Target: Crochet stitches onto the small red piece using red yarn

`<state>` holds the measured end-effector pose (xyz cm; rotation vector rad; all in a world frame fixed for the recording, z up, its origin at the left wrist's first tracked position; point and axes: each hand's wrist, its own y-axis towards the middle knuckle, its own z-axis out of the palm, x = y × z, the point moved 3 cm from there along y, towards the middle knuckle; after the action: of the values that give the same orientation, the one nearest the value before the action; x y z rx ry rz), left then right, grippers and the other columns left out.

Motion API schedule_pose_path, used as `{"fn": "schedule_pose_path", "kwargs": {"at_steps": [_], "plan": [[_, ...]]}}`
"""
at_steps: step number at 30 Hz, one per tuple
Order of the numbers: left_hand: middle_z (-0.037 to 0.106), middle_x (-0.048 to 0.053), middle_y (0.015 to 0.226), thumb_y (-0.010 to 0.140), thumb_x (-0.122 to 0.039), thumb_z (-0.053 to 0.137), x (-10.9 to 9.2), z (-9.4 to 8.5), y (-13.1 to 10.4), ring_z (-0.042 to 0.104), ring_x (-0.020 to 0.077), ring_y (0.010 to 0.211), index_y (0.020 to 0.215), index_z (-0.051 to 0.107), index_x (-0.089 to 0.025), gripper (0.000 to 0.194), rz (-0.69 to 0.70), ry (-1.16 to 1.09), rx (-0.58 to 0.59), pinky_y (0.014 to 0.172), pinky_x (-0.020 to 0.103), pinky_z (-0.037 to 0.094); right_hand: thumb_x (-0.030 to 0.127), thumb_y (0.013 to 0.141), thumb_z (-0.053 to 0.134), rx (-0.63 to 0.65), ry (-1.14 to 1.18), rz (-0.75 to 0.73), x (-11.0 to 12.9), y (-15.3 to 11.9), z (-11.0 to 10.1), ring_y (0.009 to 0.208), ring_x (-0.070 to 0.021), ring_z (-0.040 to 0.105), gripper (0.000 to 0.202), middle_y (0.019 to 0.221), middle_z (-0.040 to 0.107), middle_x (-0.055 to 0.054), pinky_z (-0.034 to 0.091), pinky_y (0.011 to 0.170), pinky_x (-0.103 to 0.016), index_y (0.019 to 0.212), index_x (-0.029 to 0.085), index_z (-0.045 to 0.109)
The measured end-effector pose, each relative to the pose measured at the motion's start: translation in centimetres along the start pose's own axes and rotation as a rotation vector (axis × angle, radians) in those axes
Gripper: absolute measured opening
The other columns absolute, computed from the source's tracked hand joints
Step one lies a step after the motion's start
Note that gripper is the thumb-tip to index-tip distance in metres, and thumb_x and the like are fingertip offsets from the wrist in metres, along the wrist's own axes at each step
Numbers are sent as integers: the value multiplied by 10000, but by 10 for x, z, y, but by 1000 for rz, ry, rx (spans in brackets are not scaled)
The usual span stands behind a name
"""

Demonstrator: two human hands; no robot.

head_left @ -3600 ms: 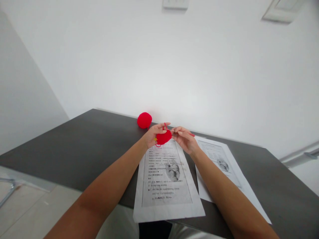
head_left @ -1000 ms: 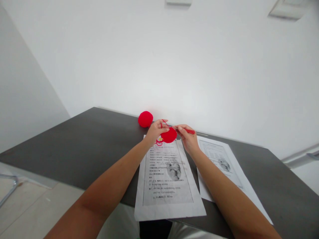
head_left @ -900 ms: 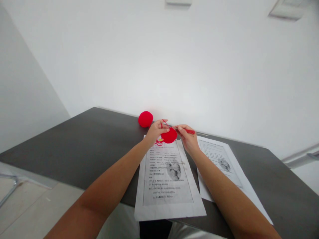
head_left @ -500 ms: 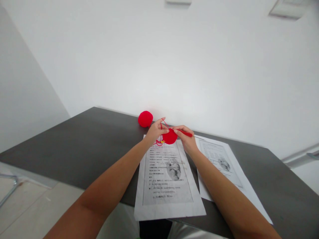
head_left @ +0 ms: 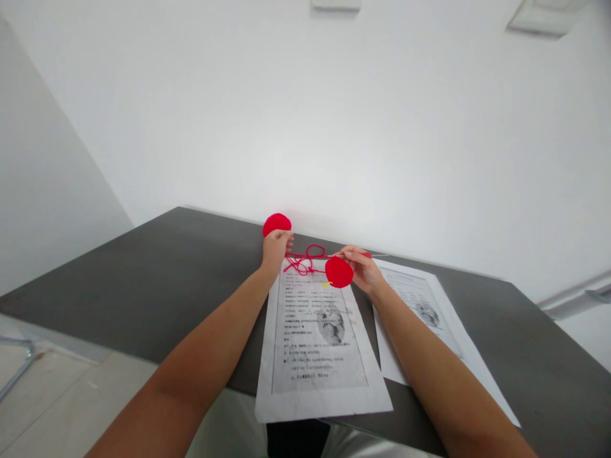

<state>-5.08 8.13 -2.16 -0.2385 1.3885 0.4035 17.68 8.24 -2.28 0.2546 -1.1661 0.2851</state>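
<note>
My left hand (head_left: 277,248) is closed, its fingers together on red yarn just in front of the red yarn ball (head_left: 277,222). Loose loops of red yarn (head_left: 300,263) run from there over the top of a printed sheet (head_left: 305,356) to a round red crocheted piece (head_left: 339,272). My right hand (head_left: 360,264) is closed on a crochet hook with a red handle (head_left: 366,255), and the round piece hangs at its fingertips. A small yellow marker (head_left: 326,284) sits at the lower left edge of the piece.
A second printed sheet (head_left: 429,318) lies on the dark table (head_left: 143,273), partly under my right forearm. The white wall (head_left: 305,127) rises behind the table's back edge. Metal legs (head_left: 28,356) stand on the floor at the left.
My left hand has let go of the round piece and moved left to the yarn ball. The piece now hangs at my right hand, slightly lower and further right, with yarn loops between the hands.
</note>
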Motion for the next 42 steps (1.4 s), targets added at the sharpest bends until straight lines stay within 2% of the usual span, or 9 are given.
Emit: {"fn": "schedule_pose_path", "kwargs": {"at_steps": [6, 11, 16, 21, 28, 31, 36, 39, 42], "plan": [[601, 29, 787, 684, -143, 598, -8, -11, 7, 577, 162, 716, 785, 581, -187, 111, 109, 143, -107, 679, 294, 476, 260, 570, 815, -84, -4, 31, -8, 7, -15, 614, -130, 699, 185, 711, 774, -12, 551, 587, -213, 714, 197, 716], [622, 44, 870, 685, -91, 614, -16, -4, -3, 568, 196, 844, 767, 607, -202, 139, 257, 295, -51, 918, 356, 431, 222, 559, 830, -127, -29, 71, -17, 11, -21, 631, -157, 722, 182, 686, 772, -43, 577, 600, -229, 697, 180, 718], [635, 47, 814, 752, -111, 574, -13, 5, -11, 582, 216, 777, 814, 625, -218, 134, 315, 495, 119, 883, 381, 442, 212, 573, 813, -126, -17, 70, -18, 10, -20, 656, -166, 731, 172, 700, 773, -40, 588, 614, -240, 716, 188, 720], [616, 46, 886, 635, 40, 465, -5, 5, -9, 589, 191, 751, 943, 631, -215, 432, 322, 452, 176, 847, 371, 491, 219, 580, 797, -160, 43, 25, -13, 12, -30, 665, -171, 731, 168, 723, 779, -32, 591, 613, -252, 720, 198, 705], [500, 107, 1214, 558, 81, 409, -2, 8, -8, 576, 218, 1054, 1179, 565, -184, 693, 417, 461, 234, 845, 371, 540, 213, 589, 763, -223, 130, -37, -10, 16, -46, 632, -156, 716, 147, 693, 769, 11, 588, 575, -237, 713, 221, 686], [470, 130, 1278, 540, 87, 397, -3, 12, -12, 557, 237, 1124, 1239, 548, -178, 763, 455, 447, 350, 811, 345, 553, 192, 584, 759, -235, 148, -43, -11, 17, -47, 620, -151, 709, 153, 681, 765, 21, 587, 571, -238, 716, 225, 690], [549, 101, 1311, 664, 32, 449, -4, 25, -31, 655, 178, 925, 1305, 540, -227, 697, 567, 539, 691, 906, 364, 516, 181, 592, 755, -217, 152, -42, -12, 17, -45, 636, -163, 713, 145, 698, 767, 7, 591, 584, -255, 724, 211, 701], [651, 81, 1214, 746, -25, 471, -6, 27, -36, 656, 155, 772, 1264, 579, -239, 571, 592, 549, 670, 907, 355, 512, 191, 595, 759, -198, 145, -40, -11, 17, -44, 645, -163, 716, 143, 700, 766, 0, 594, 598, -255, 725, 208, 702], [647, 100, 1220, 713, 12, 418, -9, 24, -32, 641, 136, 691, 1318, 533, -225, 660, 556, 510, 573, 822, 334, 542, 204, 599, 770, -177, 135, -40, -9, 16, -42, 640, -150, 714, 143, 684, 762, 13, 584, 595, -235, 722, 214, 698]]}}
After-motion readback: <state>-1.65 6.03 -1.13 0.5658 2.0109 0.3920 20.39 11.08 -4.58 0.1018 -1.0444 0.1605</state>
